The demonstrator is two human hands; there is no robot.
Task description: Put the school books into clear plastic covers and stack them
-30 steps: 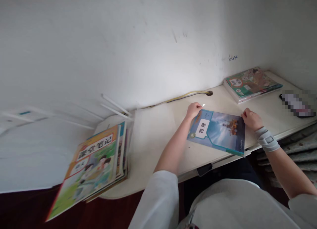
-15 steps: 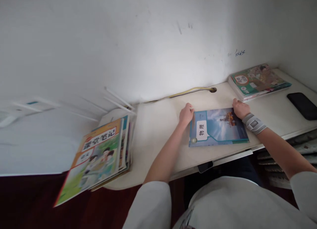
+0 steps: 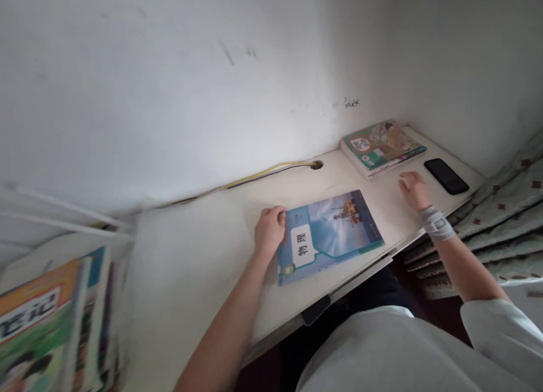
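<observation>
A blue physics textbook (image 3: 335, 228) lies on the white desk in front of me, its cover showing a ship-like structure under a cloudy sky. My left hand (image 3: 270, 229) is closed on the book's upper left corner, with the thumb and fingers at the edge. Off to the right, my right hand (image 3: 414, 189) is over the desk, apart from the textbook, with its fingers slightly spread and nothing in them. A wristband (image 3: 436, 223) is on that wrist. Just beyond the right hand sits a stack of books (image 3: 384, 146) with a green illustrated cover on top.
A black phone (image 3: 447, 176) lies right of the book stack. At the lower left stands another pile of books (image 3: 38, 318), partly cut off. Cables (image 3: 271, 170) run along the wall to a hole in the desk (image 3: 317, 164). Patterned curtains (image 3: 500, 205) hang at the right.
My right hand has let go of the textbook and moved right, toward the book stack and phone. The left hand stays on the textbook. The view has turned to the right.
</observation>
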